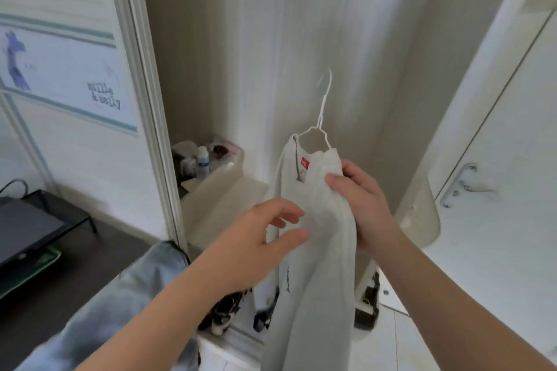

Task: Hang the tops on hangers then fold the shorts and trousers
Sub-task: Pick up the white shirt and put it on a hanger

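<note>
A white top [313,265] with a red neck label hangs down the middle of the view, held up in the air. A thin white wire hanger [321,123] sticks out of its neck opening, hook upward. My right hand [361,205] grips the top's bunched shoulder just right of the collar. My left hand [259,238] is at the fabric's left side, fingers spread and relaxed, tips touching the cloth. Light blue denim [120,304] lies below my left arm. A dark patterned garment [229,310] lies under the top.
A white sliding wardrobe door [75,75] with a printed panel stands at left. Behind the top, a recess holds a beige box [223,205] and small bottles [202,159]. A white door with a handle [461,187] is on the right. A dark table [45,220] sits low left.
</note>
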Motion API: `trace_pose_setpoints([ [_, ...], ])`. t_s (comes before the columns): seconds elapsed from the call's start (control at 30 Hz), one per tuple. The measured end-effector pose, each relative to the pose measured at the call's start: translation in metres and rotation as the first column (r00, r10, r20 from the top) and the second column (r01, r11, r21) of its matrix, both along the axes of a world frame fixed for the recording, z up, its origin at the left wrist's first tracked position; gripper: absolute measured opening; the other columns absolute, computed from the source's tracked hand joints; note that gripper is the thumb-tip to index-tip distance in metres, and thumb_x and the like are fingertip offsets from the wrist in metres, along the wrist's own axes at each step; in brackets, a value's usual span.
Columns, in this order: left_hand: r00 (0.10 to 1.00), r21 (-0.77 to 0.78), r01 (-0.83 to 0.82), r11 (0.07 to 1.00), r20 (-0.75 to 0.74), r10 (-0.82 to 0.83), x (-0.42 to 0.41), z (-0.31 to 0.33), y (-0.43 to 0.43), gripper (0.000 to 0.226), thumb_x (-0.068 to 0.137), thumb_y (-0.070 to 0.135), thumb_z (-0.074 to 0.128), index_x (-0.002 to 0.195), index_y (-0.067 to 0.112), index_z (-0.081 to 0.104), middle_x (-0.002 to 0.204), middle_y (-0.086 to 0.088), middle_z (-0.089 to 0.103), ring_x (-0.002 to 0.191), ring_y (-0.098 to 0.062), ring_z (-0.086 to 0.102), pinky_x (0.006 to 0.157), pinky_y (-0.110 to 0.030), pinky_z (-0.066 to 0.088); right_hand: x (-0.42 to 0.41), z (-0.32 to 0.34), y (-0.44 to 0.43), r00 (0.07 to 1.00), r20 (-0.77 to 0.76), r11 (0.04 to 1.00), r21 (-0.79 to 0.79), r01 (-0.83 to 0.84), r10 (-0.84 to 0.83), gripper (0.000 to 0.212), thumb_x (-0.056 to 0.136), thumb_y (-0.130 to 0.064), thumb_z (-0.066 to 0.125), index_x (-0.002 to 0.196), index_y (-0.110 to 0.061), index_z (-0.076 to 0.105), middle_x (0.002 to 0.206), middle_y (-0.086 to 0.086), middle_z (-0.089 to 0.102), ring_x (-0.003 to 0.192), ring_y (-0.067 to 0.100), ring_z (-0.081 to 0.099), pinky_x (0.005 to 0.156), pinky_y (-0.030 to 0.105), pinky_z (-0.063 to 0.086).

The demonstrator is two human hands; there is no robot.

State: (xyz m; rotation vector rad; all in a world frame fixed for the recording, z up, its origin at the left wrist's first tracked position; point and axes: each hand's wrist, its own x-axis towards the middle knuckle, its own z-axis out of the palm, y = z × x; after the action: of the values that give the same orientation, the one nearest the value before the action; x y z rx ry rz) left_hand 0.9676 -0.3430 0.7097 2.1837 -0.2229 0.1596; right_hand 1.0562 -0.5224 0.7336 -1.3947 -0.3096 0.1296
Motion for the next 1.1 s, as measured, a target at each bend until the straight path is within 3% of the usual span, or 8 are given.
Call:
trace_pose_setpoints([
  [0.1,0.996,0.074,0.069,0.995,0.051,-0.073,0.021,0.022,0.023,0.044,0.076,0.075,0.054,0.112,0.048,0.057,0.114,0.033,0.058,0.112,0.013,0.050,0.085,-0.010,0.040,0.021,0.029,0.040,0.995,0.093,0.999,-0.005,0.049,-0.049,0.019,0.092,-0.012,0.062,0.105,0.001,0.062,0.094,0.018,0.063,0.087,0.029,0.059,0.081,0.045,0.047],
  [0.17,0.993,0.102,0.076,0.992,0.087,-0.085,0.036,0.038,0.038,0.051,0.069,0.079,0.054,0.107,0.046,0.057,0.110,0.030,0.060,0.109,0.012,0.052,0.087,-0.014,0.042,0.033,0.051,0.066,0.987,0.140,0.997,-0.002,0.078,-0.077,0.031,0.081,-0.022,0.063,0.104,-0.001,0.061,0.093,0.016,0.059,0.087,0.029,0.055,0.082,0.046,0.045],
  [0.33,0.974,0.229,-0.030,0.973,0.225,-0.023,0.075,0.088,0.072,0.053,0.065,0.084,0.053,0.097,0.042,0.052,0.097,0.024,0.059,0.094,0.007,0.055,0.084,-0.026,0.051,0.068,0.112,0.113,0.956,0.263,0.991,0.029,0.130,-0.133,0.026,0.077,-0.026,0.061,0.095,-0.008,0.059,0.088,0.013,0.055,0.081,0.026,0.052,0.076,0.041,0.044],
  [0.57,0.907,0.289,-0.143,0.947,0.420,0.008,0.142,0.158,0.107,0.021,0.092,0.049,0.054,0.089,0.030,0.047,0.084,0.010,0.058,0.075,-0.012,0.058,0.070,-0.036,0.053,0.140,0.194,0.156,0.877,0.455,0.984,0.004,0.176,-0.158,0.030,0.086,-0.023,0.063,0.102,0.001,0.059,0.092,0.014,0.059,0.084,0.026,0.057,0.080,0.041,0.048],
  [0.7,0.835,0.340,-0.209,0.917,0.550,-0.013,0.188,0.197,0.124,0.020,0.096,0.037,0.051,0.084,0.024,0.042,0.069,0.003,0.051,0.063,-0.019,0.054,0.058,-0.036,0.046,0.192,0.238,0.173,0.816,0.555,0.980,-0.014,0.201,-0.160,0.009,0.095,-0.016,0.060,0.097,-0.008,0.062,0.096,0.015,0.062,0.085,0.025,0.060,0.080,0.041,0.050],
  [0.83,0.784,0.365,-0.292,0.884,0.621,0.002,0.243,0.240,0.137,0.020,0.098,0.034,0.050,0.085,0.024,0.038,0.070,0.001,0.054,0.063,-0.023,0.055,0.055,-0.036,0.043,0.245,0.287,0.188,0.760,0.626,0.973,-0.007,0.229,-0.174,0.018,0.097,-0.013,0.056,0.101,0.004,0.060,0.093,0.015,0.058,0.084,0.026,0.056,0.078,0.042,0.046],
  [1.0,0.727,0.395,-0.401,0.827,0.686,0.025,0.305,0.298,0.145,0.021,0.096,0.028,0.048,0.083,0.025,0.032,0.076,-0.001,0.051,0.068,-0.025,0.050,0.056,-0.035,0.033,0.292,0.351,0.199,0.704,0.687,0.977,0.041,0.208,-0.179,0.020,0.078,-0.023,0.056,0.093,-0.011,0.058,0.083,0.011,0.047,0.074,0.023,0.046,0.067,0.037,0.038],
  [1.1,0.720,0.392,-0.433,0.812,0.693,0.049,0.337,0.329,0.148,0.025,0.095,0.025,0.047,0.078,0.026,0.029,0.077,-0.001,0.051,0.064,-0.021,0.050,0.051,-0.032,0.032,0.323,0.388,0.197,0.682,0.709,0.969,0.008,0.247,-0.180,0.010,0.084,-0.020,0.054,0.091,-0.013,0.057,0.081,0.010,0.048,0.073,0.023,0.048,0.067,0.036,0.040],
])
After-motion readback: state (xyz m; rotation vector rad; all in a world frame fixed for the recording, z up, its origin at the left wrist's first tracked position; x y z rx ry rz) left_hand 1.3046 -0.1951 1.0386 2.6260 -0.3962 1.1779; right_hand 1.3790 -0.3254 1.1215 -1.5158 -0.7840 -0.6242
